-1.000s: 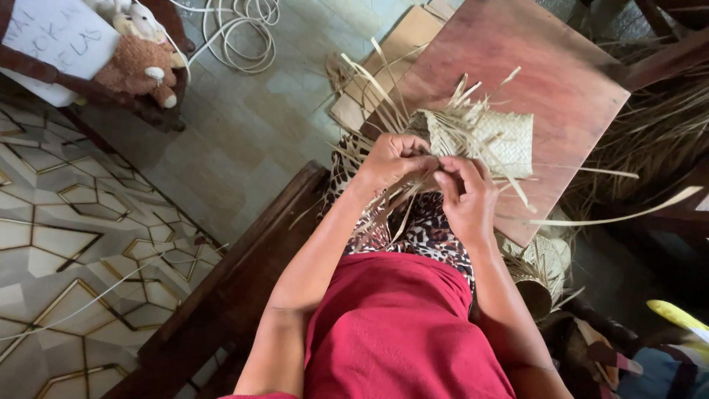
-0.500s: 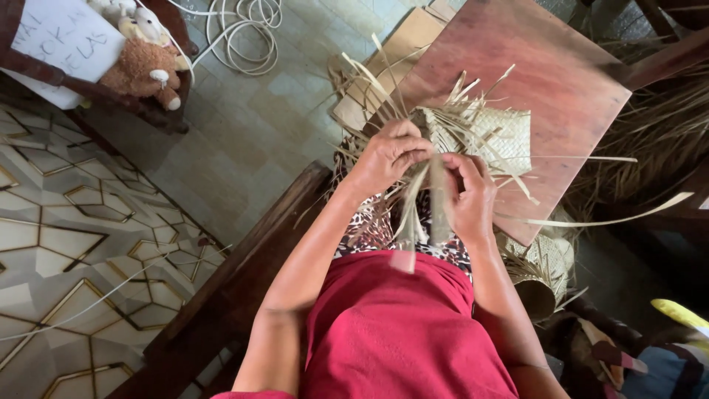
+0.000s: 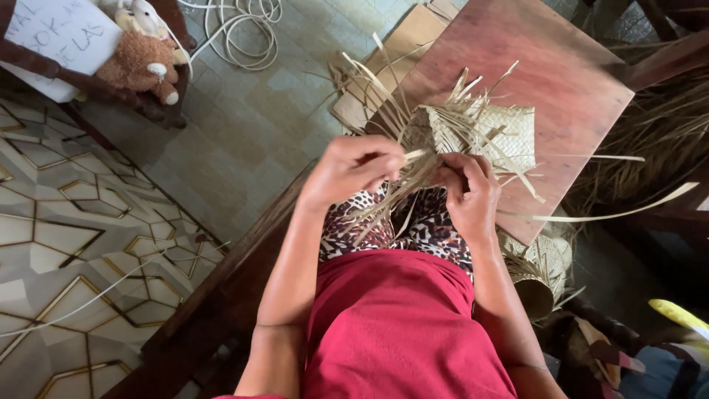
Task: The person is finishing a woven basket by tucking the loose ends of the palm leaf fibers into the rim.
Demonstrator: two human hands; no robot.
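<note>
I see the left hand (image 3: 353, 171) pinching loose pale straw strips (image 3: 384, 198), the right hand (image 3: 467, 193) clamped on the half-woven straw piece (image 3: 487, 133) over the reddish wooden bench (image 3: 561, 66).

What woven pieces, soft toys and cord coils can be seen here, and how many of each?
Woven palm-leaf pieces: 2, one in both hands, one by the knee
Soft toys: 2, brown, white
Coils of white cord: 1
Total: 5

brown plush toy (image 3: 140, 63) | coiled white cord (image 3: 247, 26) | white paper sign (image 3: 55, 37) | patterned floor tiles (image 3: 66, 244)
</note>
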